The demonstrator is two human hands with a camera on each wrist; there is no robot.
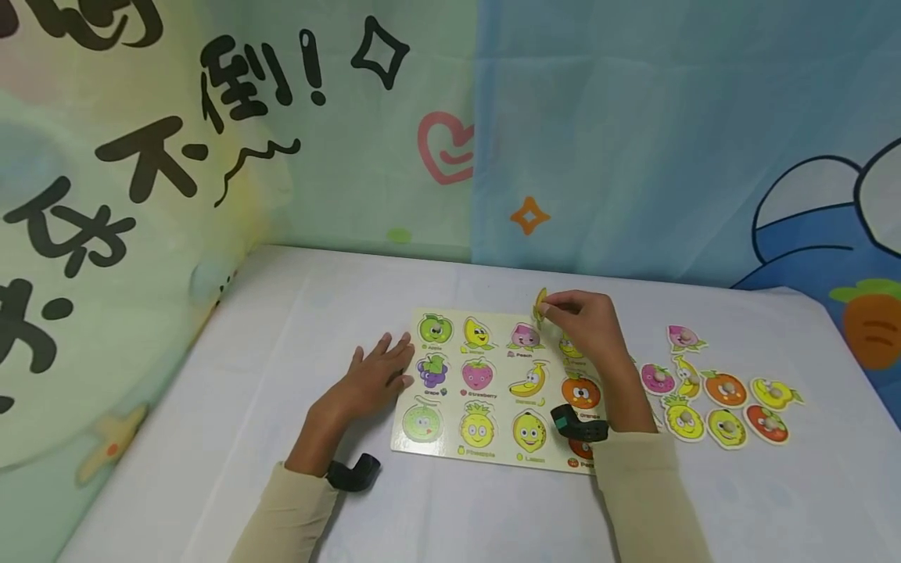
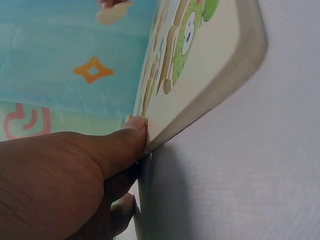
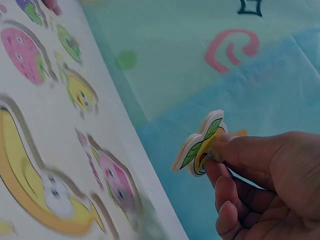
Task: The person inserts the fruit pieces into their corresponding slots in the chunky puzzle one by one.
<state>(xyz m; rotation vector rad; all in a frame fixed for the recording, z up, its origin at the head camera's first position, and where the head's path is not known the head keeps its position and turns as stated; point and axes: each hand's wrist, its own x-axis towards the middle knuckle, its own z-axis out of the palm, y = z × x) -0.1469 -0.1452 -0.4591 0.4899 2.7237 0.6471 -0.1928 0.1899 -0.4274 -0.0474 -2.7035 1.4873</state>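
Note:
A fruit puzzle board (image 1: 450, 422) with printed, recessed fruit shapes lies on the white table. My left hand (image 1: 373, 377) rests at its left edge, fingers spread; the thumb (image 2: 125, 142) touches the board's side in the left wrist view. Above the board's far edge, my right hand (image 1: 587, 324) pinches a yellow fruit puzzle piece (image 3: 202, 147) with green leaves between thumb and fingers. That piece is held on edge, clear of the board, near the peach shape (image 1: 525, 336). The right forearm hides part of the board's right column.
Right of the board lie several loose fruit pieces, among them a peach (image 1: 683, 338), a strawberry (image 1: 658, 379), a banana (image 1: 687, 377), an orange (image 1: 725, 389) and a pineapple (image 1: 683, 421). A printed curtain (image 1: 605, 156) hangs behind the table (image 1: 211, 469).

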